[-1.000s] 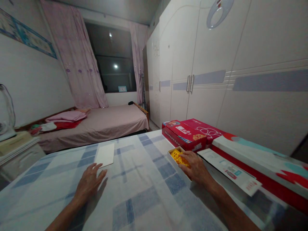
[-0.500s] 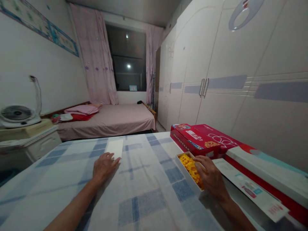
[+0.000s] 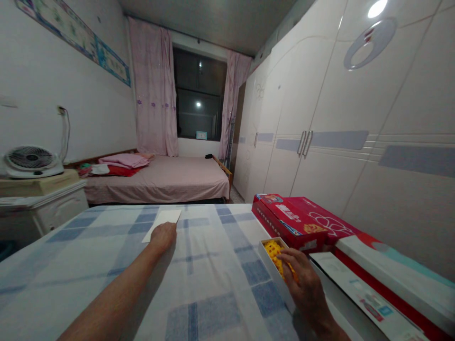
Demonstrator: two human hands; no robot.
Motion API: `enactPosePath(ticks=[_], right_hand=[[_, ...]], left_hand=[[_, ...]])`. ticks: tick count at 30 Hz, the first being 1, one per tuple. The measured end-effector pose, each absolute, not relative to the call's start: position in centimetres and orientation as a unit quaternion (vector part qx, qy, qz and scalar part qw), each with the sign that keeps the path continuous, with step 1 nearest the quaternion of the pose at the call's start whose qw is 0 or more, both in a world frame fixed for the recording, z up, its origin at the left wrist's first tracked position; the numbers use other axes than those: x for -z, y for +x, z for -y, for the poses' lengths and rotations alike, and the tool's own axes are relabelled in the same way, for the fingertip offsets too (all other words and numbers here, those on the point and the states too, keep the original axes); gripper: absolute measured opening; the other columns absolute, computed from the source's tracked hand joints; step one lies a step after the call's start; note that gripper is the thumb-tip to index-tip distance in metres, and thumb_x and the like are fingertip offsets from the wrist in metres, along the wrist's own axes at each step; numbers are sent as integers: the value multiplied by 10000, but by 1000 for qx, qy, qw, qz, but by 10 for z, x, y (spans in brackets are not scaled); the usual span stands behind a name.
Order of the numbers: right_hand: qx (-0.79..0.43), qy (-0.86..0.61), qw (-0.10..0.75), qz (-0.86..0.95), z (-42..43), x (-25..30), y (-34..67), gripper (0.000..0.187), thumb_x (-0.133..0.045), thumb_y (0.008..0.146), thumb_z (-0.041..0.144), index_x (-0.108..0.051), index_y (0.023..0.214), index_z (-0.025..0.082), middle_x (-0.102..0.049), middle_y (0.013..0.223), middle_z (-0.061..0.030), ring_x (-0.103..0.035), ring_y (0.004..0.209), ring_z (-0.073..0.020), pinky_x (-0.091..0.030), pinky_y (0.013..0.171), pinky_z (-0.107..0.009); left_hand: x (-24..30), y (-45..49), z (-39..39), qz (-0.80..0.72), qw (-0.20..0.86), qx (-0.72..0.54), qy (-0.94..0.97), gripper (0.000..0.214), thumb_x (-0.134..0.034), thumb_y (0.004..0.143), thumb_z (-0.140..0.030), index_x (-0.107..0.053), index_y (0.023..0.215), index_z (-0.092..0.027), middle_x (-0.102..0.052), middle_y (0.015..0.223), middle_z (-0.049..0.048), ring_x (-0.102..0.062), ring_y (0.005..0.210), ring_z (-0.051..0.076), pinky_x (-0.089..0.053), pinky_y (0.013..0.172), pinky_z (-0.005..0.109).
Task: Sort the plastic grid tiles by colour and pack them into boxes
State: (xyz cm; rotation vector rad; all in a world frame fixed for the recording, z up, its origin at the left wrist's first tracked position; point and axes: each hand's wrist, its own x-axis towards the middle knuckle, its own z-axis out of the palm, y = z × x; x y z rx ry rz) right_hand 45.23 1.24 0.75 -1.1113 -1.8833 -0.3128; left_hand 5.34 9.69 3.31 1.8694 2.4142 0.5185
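My left hand (image 3: 164,235) lies over the lower right part of a flat white card (image 3: 156,227) on the checked cloth (image 3: 213,265). Its fingers are curled in at the card's edge, and the fingertips are mostly hidden. My right hand (image 3: 302,279) reaches over a narrow white open box (image 3: 272,272) filled with small yellow plastic pieces (image 3: 273,250). Its bent fingers are apart and touch the pieces; no piece shows lifted between them. The hand covers the near end of the box.
Red printed boxes (image 3: 284,215) stand behind the white box, on the right. A white printed flap (image 3: 362,293) and a white-and-red box (image 3: 391,270) lie at the right edge. Past the table are a bed (image 3: 177,177), a fan (image 3: 31,161) and a wardrobe (image 3: 320,166).
The white card has turned on the cloth, and my left hand now covers its lower right part with fingers curled. My right hand has shifted slightly in the box. The camera view has tilted up.
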Motion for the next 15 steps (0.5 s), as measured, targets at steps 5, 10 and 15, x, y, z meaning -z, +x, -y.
enactPosePath(ticks=[5,10,15], right_hand=[[74,-455,478,748,2,-22,442,179,-465,873,234,-625,950,223,-625,1013,-72,-575,995,-209,-483,896,-387],[-166,-502,458,715,35,-44,405,301,-495,861,317,-556,1148,247,-596,1164,-70,-563,1070,-211,-479,908,-382],[-397,-469,498,612,46,-42,384,572,-467,874,392,-309,1401,234,-545,1291,-91,-563,1119,-191,-478,931,-365]], left_hand=[[-71,55,-88,-753,44,-257,605,308,-370,783,-182,-646,856,-65,-663,933,251,-619,988,368,-438,857,514],[-78,118,-38,-581,285,-478,594,409,-306,870,-338,-563,1078,-97,-675,1044,120,-657,922,216,-529,813,376],[-54,216,28,-381,616,-526,446,325,-540,796,-386,-590,994,-133,-684,1030,95,-655,913,199,-531,837,338]])
